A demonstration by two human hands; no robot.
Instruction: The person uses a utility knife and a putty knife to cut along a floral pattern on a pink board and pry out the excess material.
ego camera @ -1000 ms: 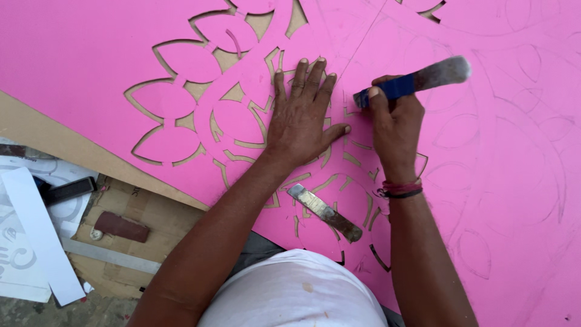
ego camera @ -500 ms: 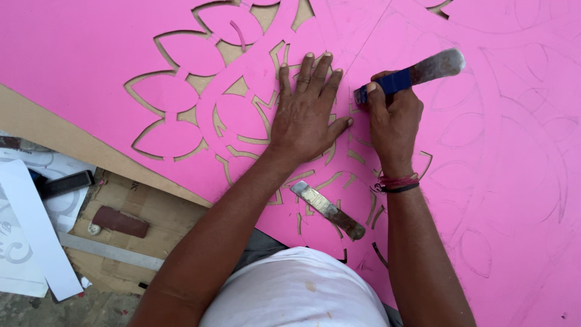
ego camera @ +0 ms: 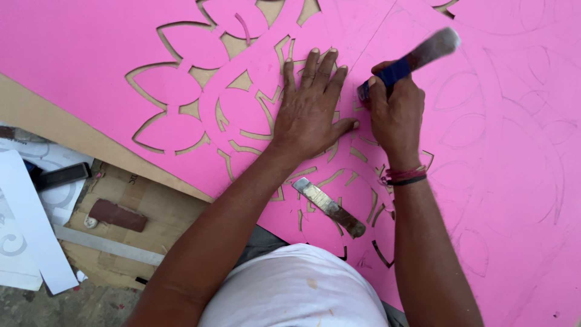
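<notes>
1. Head view: pink sheet [ego camera: 91,36] lies flat under both hands, part cut into a leaf pattern with brown board showing through the slots.
2. Right hand [ego camera: 396,115] is clenched in a fist round the blue handle of a cutting tool [ego camera: 411,60]; the tool's long axis runs from the sheet beside the left thumb up and away to the right, grey end uppermost.
3. Left hand [ego camera: 311,109] lies flat on the sheet just left of the tool, fingers spread, palm pressed down, thumb tip near the working end.
4. Working tip is hidden by the fist; contact with the sheet cannot be confirmed.
5. Flat metal blade [ego camera: 330,207] lies loose on the sheet, nearer the person than the left hand, touched by neither.
</notes>
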